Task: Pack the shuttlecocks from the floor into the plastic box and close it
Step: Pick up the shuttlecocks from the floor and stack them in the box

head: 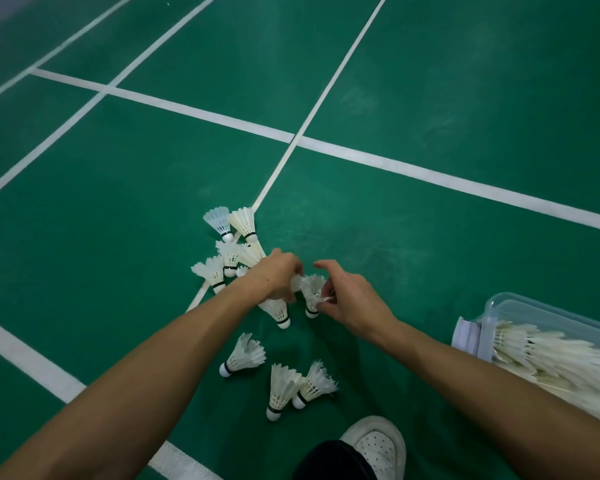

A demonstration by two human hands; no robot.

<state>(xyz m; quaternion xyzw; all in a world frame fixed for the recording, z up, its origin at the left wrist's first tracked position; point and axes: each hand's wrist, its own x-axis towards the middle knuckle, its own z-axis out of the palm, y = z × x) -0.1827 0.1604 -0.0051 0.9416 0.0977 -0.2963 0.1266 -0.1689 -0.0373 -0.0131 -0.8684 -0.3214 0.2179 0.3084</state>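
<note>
1. Head view shows you the green court floor, crossed by white lines.
2. Your plastic box lies at the right edge, lid off, already stacked with shuttlecocks; everything below is placed from this box.
3. Your right hand works well to the left of the box, fingers pinched narrowly on the feathers of a frayed shuttlecock, cork end down.
4. Your left hand is just beyond it, farther from the box, fingers curled shut over another shuttlecock whose cork points toward you.
5. Your white shoe sits left of the box, at the bottom.
6. Loose shuttlecocks lie farther left: a cluster past your left hand, and three nearer you.
</note>
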